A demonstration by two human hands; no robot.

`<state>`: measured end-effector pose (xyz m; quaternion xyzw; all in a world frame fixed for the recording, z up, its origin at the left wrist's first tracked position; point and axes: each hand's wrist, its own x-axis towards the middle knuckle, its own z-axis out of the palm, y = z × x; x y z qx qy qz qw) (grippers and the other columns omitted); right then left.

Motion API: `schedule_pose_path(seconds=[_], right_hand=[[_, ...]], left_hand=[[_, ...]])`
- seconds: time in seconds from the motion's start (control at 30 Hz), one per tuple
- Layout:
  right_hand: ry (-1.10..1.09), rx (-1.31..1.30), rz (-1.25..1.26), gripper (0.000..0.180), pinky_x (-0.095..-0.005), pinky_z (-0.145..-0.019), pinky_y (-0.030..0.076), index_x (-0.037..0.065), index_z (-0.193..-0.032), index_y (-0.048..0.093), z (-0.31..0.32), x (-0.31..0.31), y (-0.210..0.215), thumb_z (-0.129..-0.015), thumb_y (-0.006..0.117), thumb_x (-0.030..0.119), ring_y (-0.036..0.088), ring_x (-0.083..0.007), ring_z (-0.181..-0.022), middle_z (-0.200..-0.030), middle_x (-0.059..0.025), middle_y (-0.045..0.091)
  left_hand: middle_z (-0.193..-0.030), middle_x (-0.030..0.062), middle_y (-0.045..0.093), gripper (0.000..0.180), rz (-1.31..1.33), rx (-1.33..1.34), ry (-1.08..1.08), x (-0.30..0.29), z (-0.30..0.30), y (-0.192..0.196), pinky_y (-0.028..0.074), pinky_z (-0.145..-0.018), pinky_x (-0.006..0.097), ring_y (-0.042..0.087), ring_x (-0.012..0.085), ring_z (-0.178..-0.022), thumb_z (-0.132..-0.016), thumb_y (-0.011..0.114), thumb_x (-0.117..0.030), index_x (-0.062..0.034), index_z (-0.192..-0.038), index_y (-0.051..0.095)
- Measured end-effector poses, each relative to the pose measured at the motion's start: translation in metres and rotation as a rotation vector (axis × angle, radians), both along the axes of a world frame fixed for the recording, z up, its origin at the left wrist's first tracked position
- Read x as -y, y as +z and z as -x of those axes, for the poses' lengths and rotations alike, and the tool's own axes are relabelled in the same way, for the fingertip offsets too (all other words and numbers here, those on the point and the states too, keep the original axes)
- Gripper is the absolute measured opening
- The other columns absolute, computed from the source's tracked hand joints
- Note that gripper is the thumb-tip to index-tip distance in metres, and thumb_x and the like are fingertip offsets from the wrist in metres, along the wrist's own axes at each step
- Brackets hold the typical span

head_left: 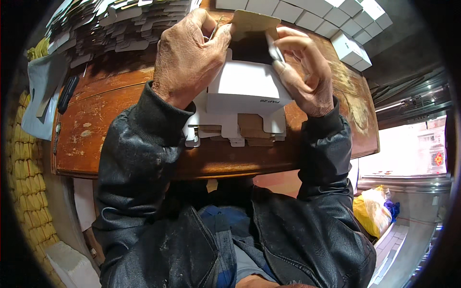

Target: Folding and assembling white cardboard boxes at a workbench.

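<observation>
The worn wooden tabletop (96, 129) bore flat carton blanks (115, 24) far left, finished white boxes (336, 24) far right, more blanks (240, 129) near.

Black leather jacket (144, 192) — ribbed cuffs, worn.

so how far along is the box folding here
Done: a row of finished white boxes sits along the table's far right edge. In hand: the left hand and right hand fold one white carton, its brown top flap open. Left: a few flat blanks beneath it and a big stack of flat blanks at the far left.
</observation>
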<state>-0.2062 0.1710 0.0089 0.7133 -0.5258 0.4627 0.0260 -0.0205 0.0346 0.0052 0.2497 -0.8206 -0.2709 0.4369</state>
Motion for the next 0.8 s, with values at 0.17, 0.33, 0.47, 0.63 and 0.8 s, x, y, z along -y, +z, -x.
schedule_pose_path(seconds=[0.17,0.33,0.47,0.63,0.8], right_hand=[[-0.017,-0.002,0.017,0.024,-0.0363,-0.094,0.051,0.005,-0.106,0.063,-0.002,0.004,-0.004,-0.083,0.068,0.006,0.062,-0.0259,-0.11,-0.12,-0.0151,0.06],[-0.116,0.044,0.0,0.026,-0.0341,-0.089,0.053,0.003,-0.108,0.062,0.002,0.006,-0.011,-0.084,0.069,0.006,0.064,-0.0226,-0.105,-0.113,-0.0131,0.063],[-0.085,-0.022,0.019,0.026,-0.0334,-0.088,0.054,0.002,-0.11,0.062,0.004,0.006,-0.009,-0.085,0.069,0.007,0.064,-0.0217,-0.103,-0.112,-0.0124,0.064],[-0.046,0.086,-0.056,0.03,-0.0339,-0.088,0.054,0.002,-0.112,0.061,0.003,0.004,-0.007,-0.085,0.072,0.01,0.064,-0.0221,-0.104,-0.112,-0.0128,0.065],[-0.007,0.055,0.064,0.04,-0.0335,-0.093,0.053,0.003,-0.117,0.058,0.002,0.007,-0.009,-0.082,0.076,0.009,0.064,-0.021,-0.105,-0.112,-0.0123,0.065]], left_hand=[[-0.078,0.0043,0.064,0.03,0.001,-0.122,-0.048,0.0,0.0,-0.005,0.05,-0.058,0.023,0.059,0.0072,-0.068,-0.092,0.067,-0.032,-0.0018,-0.092,0.062],[-0.094,0.0089,0.066,0.031,-0.062,-0.248,-0.115,-0.006,0.005,-0.008,0.055,-0.067,0.024,0.066,0.0109,-0.081,-0.088,0.073,-0.029,-0.0008,-0.097,0.062],[-0.104,0.0105,0.065,0.026,0.03,-0.329,-0.201,-0.005,0.006,-0.012,0.057,-0.072,0.025,0.067,0.0142,-0.088,-0.087,0.073,-0.022,-0.0009,-0.097,0.063],[-0.108,0.0113,0.065,0.023,0.095,-0.214,-0.347,-0.001,0.004,-0.014,0.059,-0.078,0.028,0.068,0.0166,-0.091,-0.086,0.073,-0.018,-0.0018,-0.099,0.063],[-0.107,0.0096,0.066,0.026,-0.132,-0.089,-0.412,-0.009,0.002,-0.007,0.055,-0.09,0.03,0.064,0.0161,-0.103,-0.087,0.071,-0.014,-0.0023,-0.109,0.062]])
